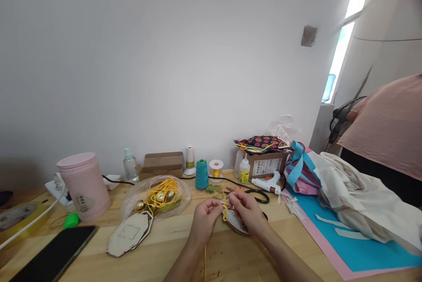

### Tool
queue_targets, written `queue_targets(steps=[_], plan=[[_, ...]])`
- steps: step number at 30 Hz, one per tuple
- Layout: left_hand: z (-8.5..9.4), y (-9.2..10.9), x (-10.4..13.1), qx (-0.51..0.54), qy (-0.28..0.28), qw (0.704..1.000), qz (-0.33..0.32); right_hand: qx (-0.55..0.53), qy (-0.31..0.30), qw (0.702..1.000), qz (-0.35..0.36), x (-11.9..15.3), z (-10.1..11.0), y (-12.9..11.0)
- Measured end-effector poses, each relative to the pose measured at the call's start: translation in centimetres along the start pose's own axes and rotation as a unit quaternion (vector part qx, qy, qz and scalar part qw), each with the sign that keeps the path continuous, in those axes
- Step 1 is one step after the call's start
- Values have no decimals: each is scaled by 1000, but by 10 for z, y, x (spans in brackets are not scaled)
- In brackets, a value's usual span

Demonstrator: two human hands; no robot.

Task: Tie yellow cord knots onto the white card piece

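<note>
My left hand (207, 218) is closed in a pinch on a yellow cord (225, 214), whose loose length hangs down past my wrist to the table. My right hand (248, 212) is also pinched, its fingertips meeting the cord's upper end close to my left fingers. Below and between both hands lies a rounded white piece with a dark edge (233, 220), partly covered by my right hand. Black-handled scissors (262, 195) rest just behind my right hand. Green thread scraps (215, 189) lie behind my left hand.
A teal thread cone (201, 175), yellow spool (216, 170), glue bottle (244, 170) and white glue gun (268, 183) stand behind. At left are a bag of yellow tassels (161, 196), white panels (128, 233), phone (54, 253) and pink canister (84, 187). Cloth (369, 194) and a person (389, 119) are right.
</note>
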State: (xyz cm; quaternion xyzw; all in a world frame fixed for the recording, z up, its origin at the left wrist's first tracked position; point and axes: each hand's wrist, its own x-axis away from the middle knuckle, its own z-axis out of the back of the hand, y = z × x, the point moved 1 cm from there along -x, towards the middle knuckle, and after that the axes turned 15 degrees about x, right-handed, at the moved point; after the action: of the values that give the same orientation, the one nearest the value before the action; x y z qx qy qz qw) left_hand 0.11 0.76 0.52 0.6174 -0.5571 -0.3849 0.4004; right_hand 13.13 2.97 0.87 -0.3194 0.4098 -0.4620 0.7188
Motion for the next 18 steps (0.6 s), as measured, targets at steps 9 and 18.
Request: queue_targets(steps=[9, 18], plan=[[-2, 7, 2, 31, -10, 997, 66, 75, -42, 996, 28, 2, -8, 9], [4, -3, -5, -24, -100, 995, -1, 70, -46, 996, -16, 2, -4, 13]])
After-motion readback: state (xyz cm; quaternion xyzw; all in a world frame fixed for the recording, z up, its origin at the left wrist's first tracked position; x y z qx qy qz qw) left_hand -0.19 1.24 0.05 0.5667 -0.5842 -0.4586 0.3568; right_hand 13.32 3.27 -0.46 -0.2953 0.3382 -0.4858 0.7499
